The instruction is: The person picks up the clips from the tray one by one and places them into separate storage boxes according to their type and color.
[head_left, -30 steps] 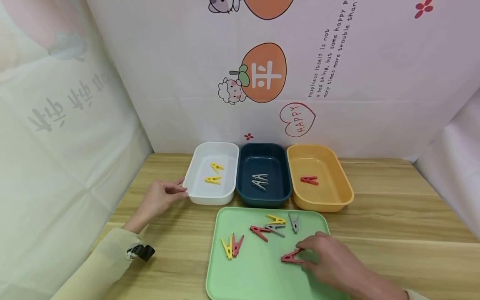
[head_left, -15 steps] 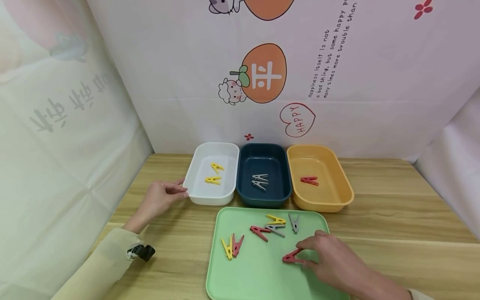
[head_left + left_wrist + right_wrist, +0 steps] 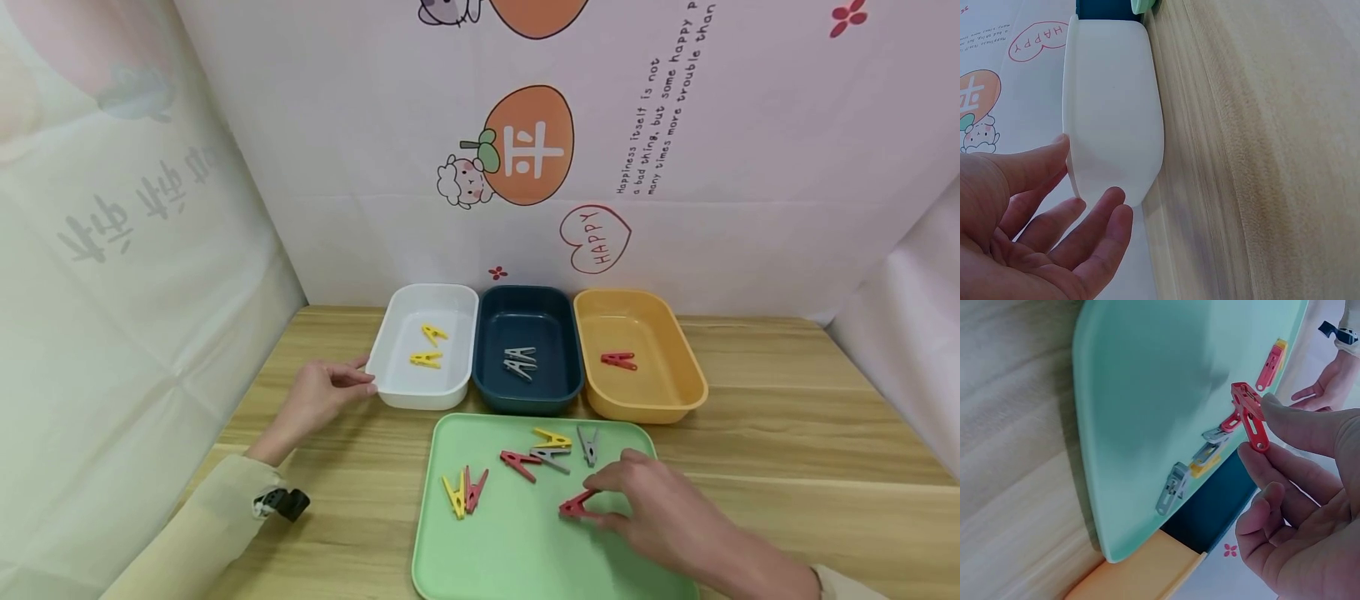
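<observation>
My right hand (image 3: 660, 508) pinches a red clothespin (image 3: 576, 505) by its legs, thumb on one and fingertips on the other, over the green tray (image 3: 517, 558). In the right wrist view the red clothespin (image 3: 1249, 412) hangs between thumb and fingers. My left hand (image 3: 318, 400) holds the rim of the white bin (image 3: 420, 397) at its near left corner; its thumb tip lies on the rim in the left wrist view, other fingers loosely bent. On the tray lie a yellow clothespin (image 3: 454, 497) beside a red one (image 3: 475, 490), and further red, yellow and grey clothespins (image 3: 551, 458).
Behind the tray stand three bins side by side: the white one with two yellow clothespins (image 3: 426, 360), a dark blue bin (image 3: 528, 404) with grey ones (image 3: 519, 364), an orange bin (image 3: 675, 367) with a red one (image 3: 618, 360). A printed cloth backdrop (image 3: 375, 233) rises behind.
My right hand has moved slightly up and left in the head view, with the red clothespin between its fingers. The left hand has stayed at the white bin.
</observation>
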The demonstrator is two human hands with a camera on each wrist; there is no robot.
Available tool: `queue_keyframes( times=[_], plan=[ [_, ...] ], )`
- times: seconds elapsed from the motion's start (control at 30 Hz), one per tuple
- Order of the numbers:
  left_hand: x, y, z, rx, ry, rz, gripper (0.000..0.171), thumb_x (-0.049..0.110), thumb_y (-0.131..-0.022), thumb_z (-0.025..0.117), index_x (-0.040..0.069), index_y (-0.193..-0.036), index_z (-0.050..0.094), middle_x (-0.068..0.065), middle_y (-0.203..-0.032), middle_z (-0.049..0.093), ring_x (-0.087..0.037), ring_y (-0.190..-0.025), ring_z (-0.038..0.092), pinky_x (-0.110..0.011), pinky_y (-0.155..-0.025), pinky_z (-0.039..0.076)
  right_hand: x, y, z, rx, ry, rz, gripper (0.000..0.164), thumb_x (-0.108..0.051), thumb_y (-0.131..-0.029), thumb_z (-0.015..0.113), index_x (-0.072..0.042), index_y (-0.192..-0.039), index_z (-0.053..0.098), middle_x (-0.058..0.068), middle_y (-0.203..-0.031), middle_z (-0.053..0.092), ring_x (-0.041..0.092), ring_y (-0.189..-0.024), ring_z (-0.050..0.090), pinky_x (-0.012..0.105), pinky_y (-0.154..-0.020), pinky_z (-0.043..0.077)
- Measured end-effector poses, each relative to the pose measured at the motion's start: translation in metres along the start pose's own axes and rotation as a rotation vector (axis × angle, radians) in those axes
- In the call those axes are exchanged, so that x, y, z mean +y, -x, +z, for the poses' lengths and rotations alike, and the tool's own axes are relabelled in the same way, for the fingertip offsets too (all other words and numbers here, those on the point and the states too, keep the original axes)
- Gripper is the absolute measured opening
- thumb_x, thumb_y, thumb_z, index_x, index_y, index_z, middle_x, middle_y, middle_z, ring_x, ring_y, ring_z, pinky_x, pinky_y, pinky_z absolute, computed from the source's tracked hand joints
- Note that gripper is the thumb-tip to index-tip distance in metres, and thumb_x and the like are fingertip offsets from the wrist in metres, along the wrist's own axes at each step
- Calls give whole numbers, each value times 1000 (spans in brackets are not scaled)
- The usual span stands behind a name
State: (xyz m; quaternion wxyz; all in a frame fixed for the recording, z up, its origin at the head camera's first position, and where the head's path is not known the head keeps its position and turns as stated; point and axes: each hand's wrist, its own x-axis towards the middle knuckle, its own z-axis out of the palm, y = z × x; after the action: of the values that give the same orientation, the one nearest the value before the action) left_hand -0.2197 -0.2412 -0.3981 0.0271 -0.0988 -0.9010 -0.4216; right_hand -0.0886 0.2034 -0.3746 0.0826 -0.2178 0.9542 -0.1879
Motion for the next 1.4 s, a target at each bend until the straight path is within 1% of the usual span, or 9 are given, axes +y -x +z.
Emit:
queue_keyframes(
  times=[0.17, 0.33, 0.53, 0.67, 0.8, 1.03, 1.13, 1.2, 1.4],
  plan=[
    [0, 0, 0, -1, 4, -10, 6, 9, -90, 85, 5, -94, 83, -16, -140, 64, -40, -121, 67, -22, -73, 56, -5, -2, -4, 9, 10, -8, 29, -23, -77, 96, -26, -103, 85, -13, -96, 77, 10, -88, 58, 29, -73, 56],
    [0, 0, 0, -1, 2, -13, 5, 9, -91, 85, 6, -94, 83, -15, -141, 63, -40, -121, 67, -22, -73, 56, -7, -6, -7, 18, -6, -21, 28, -22, -77, 96, -24, -103, 85, -11, -95, 78, 12, -87, 58, 24, -69, 54],
    [1, 1, -1, -4, 11, -15, 6, 9, -91, 84, 5, -95, 83, -16, -141, 63, -40, -119, 68, -21, -74, 56, -9, -9, -10, 61, 6, -72, 28, -21, -77, 97, -23, -102, 85, -11, -95, 78, 12, -85, 57, 25, -68, 53],
    [2, 3, -2, -5, 13, -19, 7, 9, -91, 84, 4, -96, 83, -16, -141, 63, -40, -121, 67, -22, -73, 56, -12, -13, -14, 81, 16, -101, 29, -21, -76, 97, -23, -103, 85, -12, -96, 78, 11, -87, 59, 27, -71, 55],
    [3, 3, -2, -8, 14, -20, 9, 11, -91, 85, 5, -97, 83, -16, -141, 63, -40, -120, 68, -22, -72, 56, -16, -16, -21, 91, 17, -95, 32, -21, -76, 97, -25, -105, 85, -14, -98, 78, 9, -90, 60, 27, -73, 56],
    [4, 2, -1, -4, 26, -16, 6, 10, -91, 85, 5, -95, 83, -15, -141, 63, -40, -118, 68, -22, -72, 56, -23, -21, -34, 150, 30, -99, 31, -23, -76, 97, -29, -104, 84, -15, -101, 77, 10, -90, 61, 27, -72, 55],
    [3, 2, -1, -3, 25, -13, 6, 9, -91, 85, 5, -95, 83, -15, -141, 64, -39, -117, 69, -22, -72, 57, -24, -24, -38, 172, 16, -112, 30, -24, -77, 96, -28, -105, 85, -15, -100, 77, 10, -89, 60, 27, -71, 54],
    [3, 2, -1, -2, 23, -12, 6, 9, -91, 85, 4, -95, 83, -15, -140, 64, -39, -116, 70, -22, -72, 57, -24, -28, -41, 178, -10, -115, 31, -23, -77, 96, -25, -107, 85, -13, -100, 78, 11, -89, 61, 28, -71, 55],
    [3, 2, -1, -4, 13, -12, 6, 11, -91, 85, 5, -94, 83, -15, -141, 63, -39, -116, 69, -23, -71, 56, -20, -38, -52, 182, -116, -80, 34, -14, -79, 95, -15, -111, 84, -6, -104, 79, 17, -94, 69, 31, -76, 59]
  ],
)
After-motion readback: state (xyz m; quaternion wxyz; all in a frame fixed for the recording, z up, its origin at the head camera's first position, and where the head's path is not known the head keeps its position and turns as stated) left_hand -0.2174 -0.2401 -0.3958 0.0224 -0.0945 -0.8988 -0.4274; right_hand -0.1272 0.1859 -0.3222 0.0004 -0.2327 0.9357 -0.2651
